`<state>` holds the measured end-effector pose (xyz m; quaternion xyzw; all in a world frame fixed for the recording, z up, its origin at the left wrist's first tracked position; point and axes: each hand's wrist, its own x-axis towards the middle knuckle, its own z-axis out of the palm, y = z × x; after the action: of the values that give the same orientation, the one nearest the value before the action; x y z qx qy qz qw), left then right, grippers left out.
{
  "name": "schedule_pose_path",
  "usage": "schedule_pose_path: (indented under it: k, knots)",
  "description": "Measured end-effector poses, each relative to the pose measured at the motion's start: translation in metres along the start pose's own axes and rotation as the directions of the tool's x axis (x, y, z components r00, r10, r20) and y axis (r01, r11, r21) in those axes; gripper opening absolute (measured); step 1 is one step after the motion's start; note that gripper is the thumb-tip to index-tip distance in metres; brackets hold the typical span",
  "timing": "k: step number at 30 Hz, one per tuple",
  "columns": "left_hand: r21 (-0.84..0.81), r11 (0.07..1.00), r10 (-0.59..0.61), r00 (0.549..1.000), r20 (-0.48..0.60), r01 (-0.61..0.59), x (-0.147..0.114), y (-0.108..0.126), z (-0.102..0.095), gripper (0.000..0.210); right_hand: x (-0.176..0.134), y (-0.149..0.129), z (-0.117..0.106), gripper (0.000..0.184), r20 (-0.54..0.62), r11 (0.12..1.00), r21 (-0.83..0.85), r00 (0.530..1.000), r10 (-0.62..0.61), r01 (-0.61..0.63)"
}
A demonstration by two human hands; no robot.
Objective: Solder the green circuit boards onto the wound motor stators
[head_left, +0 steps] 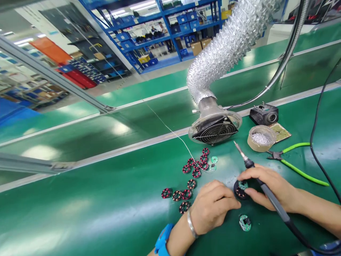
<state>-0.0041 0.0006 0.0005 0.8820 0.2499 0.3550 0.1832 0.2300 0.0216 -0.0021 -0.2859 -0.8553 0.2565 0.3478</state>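
My right hand holds a soldering iron across its fingers, with the tip pointing up and away from me. Its thumb and index finger also reach round a small green circuit board lying on a black ring-shaped part. Just left of that part, my left hand is closed, fingertips pressed together; anything between them is hidden. Nearer to me, another round circuit board with a black component lies on the green bench. Several red-and-black wound coil rings are scattered left of my left hand.
A fume extractor on a silver duct hangs beyond my hands. At right are a tub of metal shavings, a black iron holder, a sponge tray and green-handled cutters. Thin solder wire crosses to the coils.
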Motion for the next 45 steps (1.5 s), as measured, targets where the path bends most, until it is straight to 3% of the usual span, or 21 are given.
schedule_pose_path:
  k: [3, 7, 12, 15, 20, 31, 33, 40, 45]
  knots:
    - [-0.065, 0.987, -0.154, 0.985, -0.08, 0.149, -0.003, 0.002, -0.005, 0.021, -0.001, -0.005, 0.008, 0.032, 0.054, 0.997, 0.06, 0.997, -0.049, 0.046]
    - [-0.053, 0.931, -0.362, 0.932, -0.033, 0.36, -0.004, 0.004, 0.004, 0.023, -0.001, -0.006, 0.012, 0.031, 0.087, 0.995, 0.025, 0.992, -0.094, 0.092]
    - [-0.025, 0.883, -0.468, 0.884, 0.01, 0.468, 0.001, 0.009, 0.024, 0.033, -0.003, -0.006, 0.01, 0.03, 0.105, 0.989, -0.072, 0.987, -0.119, 0.126]
    - [-0.047, 0.846, -0.532, 0.847, -0.014, 0.531, 0.003, 0.014, 0.03, 0.02, -0.001, -0.008, 0.007, 0.03, 0.117, 0.979, -0.134, 0.983, -0.139, 0.155]
    - [-0.03, 0.82, -0.571, 0.816, -0.089, 0.571, 0.0, 0.019, 0.034, 0.014, 0.002, -0.01, 0.002, 0.032, 0.166, 0.984, -0.095, 0.977, -0.132, 0.149]
    - [-0.303, 0.824, -0.503, 0.864, -0.001, 0.479, -0.001, 0.016, 0.017, 0.01, -0.005, -0.001, 0.002, 0.026, 0.174, 0.998, -0.017, 0.983, -0.064, 0.068]
    - [-0.306, 0.8, -0.535, 0.845, 0.024, 0.516, 0.002, 0.017, 0.018, 0.008, -0.005, 0.0, 0.002, 0.026, 0.165, 0.998, -0.014, 0.985, -0.059, 0.062]
    - [-0.335, 0.65, -0.689, 0.715, 0.117, 0.682, 0.01, 0.018, 0.02, 0.007, -0.002, -0.007, 0.004, 0.03, 0.053, 0.99, -0.021, 0.989, -0.139, 0.14]
    - [-0.351, 0.609, -0.718, 0.682, 0.137, 0.711, 0.01, 0.018, 0.018, 0.009, 0.002, -0.009, 0.005, 0.033, 0.017, 0.971, -0.055, 0.972, -0.233, 0.234]
